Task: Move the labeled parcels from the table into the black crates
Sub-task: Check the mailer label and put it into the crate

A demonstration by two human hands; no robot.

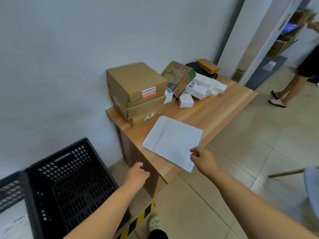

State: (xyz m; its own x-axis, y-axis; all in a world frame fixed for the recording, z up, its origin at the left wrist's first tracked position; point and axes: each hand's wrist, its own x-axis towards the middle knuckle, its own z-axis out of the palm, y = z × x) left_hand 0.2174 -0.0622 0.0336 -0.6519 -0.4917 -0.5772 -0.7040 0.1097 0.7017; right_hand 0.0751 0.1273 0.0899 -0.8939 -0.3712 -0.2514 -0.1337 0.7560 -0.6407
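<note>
**Parcel pickup under way at the table's near edge**

White mailer is seen lying flat on the wooden table, its near corner hanging just over the edge. That corner is pinched by the right hand, thumb and fingers curled onto it. The left hand is held loose beside the table leg, fingers relaxed and gripping nothing. The pickup step is judged to be in hand. Next, a lift and a leftward swing are called for, down into the black crate on the near left. Stacked cardboard boxes are left waiting farther back.
</note>
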